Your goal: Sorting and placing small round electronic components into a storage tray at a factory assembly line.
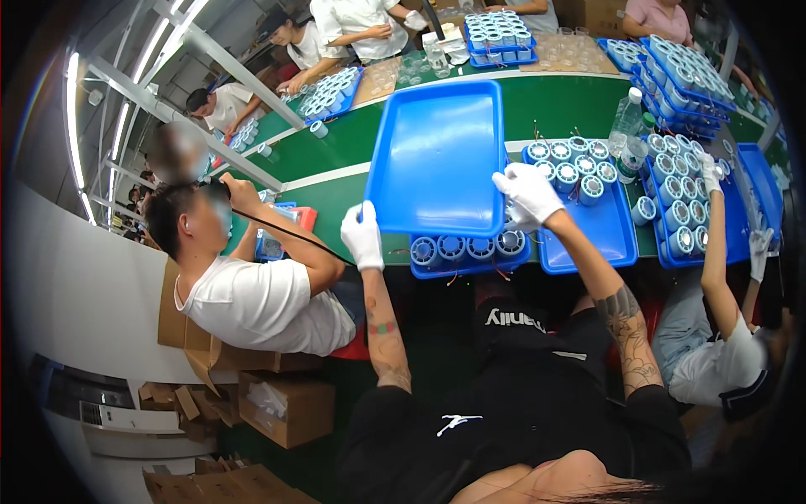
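I hold a blue plastic tray [438, 160] raised and tilted over the table, its inside bare. My left hand [363, 237], in a white glove, is closed on its near left corner. Closed around the right edge is my gloved right hand [529, 195]. Below the tray's near edge, light-blue cylindrical motor units [480, 247] with round vented tops and thin wires stand in another blue tray, partly hidden. To the right, a blue tray [588, 233] carries several more such units [591, 190] in its far part.
Clear plastic bottles [628, 118] stand at the right, near another filled tray [672, 181]. A co-worker's gloved hand [712, 174] reaches there. On my left sits a person in a white shirt [269, 298]. Stacked full trays [682, 84] and more workers line the far side of the green table [332, 155].
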Demonstrator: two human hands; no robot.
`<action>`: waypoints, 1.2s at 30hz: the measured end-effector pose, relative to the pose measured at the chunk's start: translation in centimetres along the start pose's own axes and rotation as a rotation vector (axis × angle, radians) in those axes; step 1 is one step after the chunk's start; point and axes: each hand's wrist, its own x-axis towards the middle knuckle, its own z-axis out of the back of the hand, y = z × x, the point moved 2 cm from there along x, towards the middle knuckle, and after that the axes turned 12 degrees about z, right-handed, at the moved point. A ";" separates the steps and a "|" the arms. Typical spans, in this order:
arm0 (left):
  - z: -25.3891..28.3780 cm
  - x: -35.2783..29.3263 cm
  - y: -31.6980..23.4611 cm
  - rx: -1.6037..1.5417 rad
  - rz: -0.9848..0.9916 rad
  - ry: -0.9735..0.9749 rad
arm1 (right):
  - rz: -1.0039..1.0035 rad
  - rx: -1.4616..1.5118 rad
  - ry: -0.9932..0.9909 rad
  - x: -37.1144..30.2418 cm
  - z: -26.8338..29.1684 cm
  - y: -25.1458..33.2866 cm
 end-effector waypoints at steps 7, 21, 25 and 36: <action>1.5 -8.9 3.7 -0.124 0.124 -0.019 | 0.050 -0.026 0.121 -3.7 0.9 -1.6; -0.6 -10.6 5.2 -0.180 0.160 0.080 | -0.160 -0.004 0.180 -4.9 1.3 -2.9; -0.7 -10.9 5.0 -0.143 0.158 0.104 | -0.170 -0.008 0.201 -5.1 1.4 -3.8; -1.4 -11.0 4.7 -0.155 0.210 0.083 | -0.174 0.153 -0.005 -5.2 1.7 -3.9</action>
